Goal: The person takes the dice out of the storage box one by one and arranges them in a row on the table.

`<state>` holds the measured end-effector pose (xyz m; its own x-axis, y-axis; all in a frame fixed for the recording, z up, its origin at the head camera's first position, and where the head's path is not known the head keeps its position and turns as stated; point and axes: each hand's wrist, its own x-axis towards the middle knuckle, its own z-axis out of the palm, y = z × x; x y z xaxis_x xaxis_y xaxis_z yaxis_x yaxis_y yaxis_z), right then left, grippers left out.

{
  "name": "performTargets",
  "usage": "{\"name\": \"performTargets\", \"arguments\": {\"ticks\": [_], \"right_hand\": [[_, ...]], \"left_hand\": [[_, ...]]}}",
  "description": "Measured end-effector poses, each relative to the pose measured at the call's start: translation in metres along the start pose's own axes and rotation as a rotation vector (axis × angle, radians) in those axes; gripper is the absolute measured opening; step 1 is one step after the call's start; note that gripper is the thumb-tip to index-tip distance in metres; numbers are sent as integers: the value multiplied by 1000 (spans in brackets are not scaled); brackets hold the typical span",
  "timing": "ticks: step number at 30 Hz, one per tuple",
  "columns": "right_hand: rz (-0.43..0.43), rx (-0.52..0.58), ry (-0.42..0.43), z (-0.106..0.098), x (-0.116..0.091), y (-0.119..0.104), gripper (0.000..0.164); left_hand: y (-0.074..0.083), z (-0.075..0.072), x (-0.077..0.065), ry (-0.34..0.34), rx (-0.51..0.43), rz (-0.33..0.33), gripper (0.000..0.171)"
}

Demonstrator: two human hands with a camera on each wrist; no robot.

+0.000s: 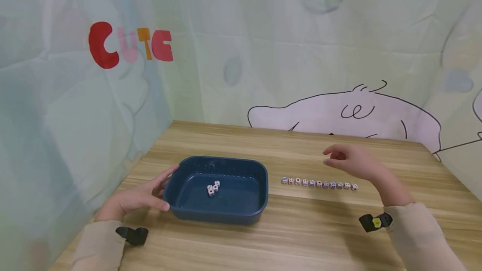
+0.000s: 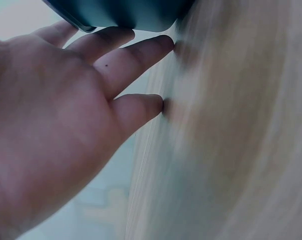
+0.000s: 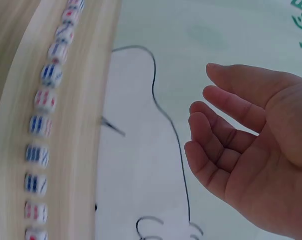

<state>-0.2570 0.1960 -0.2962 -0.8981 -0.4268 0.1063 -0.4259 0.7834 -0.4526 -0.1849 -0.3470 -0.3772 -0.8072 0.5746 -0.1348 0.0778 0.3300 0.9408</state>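
Note:
A dark blue rectangular dish with rounded corners stands on the table, and several white dice lie clustered on its floor. My left hand rests against the dish's left side, thumb at the near corner and fingers spread along the wall. In the left wrist view, lower fingertips touch or nearly touch the tabletop. Right of the dish, several dice form a neat, nearly straight row. Above and behind the row's right end hovers my right hand, fingers loosely bent, with nothing between them in the right wrist view.
The wood-grain table meets a pale printed cloth at the back and left. The cloth carries "CUTE" lettering and a cartoon outline. Black wrist straps sit over both beige sleeves.

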Motion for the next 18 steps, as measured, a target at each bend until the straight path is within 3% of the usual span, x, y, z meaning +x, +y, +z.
{"name": "performTargets", "arguments": {"ticks": [7,18], "right_hand": [[-69,13,-25,18,22,-36,32],[-232,157,-111,55,52,-92,29]], "left_hand": [[0,0,0,-6,0,-7,111],[3,0,-1,0,11,-27,111]]}}
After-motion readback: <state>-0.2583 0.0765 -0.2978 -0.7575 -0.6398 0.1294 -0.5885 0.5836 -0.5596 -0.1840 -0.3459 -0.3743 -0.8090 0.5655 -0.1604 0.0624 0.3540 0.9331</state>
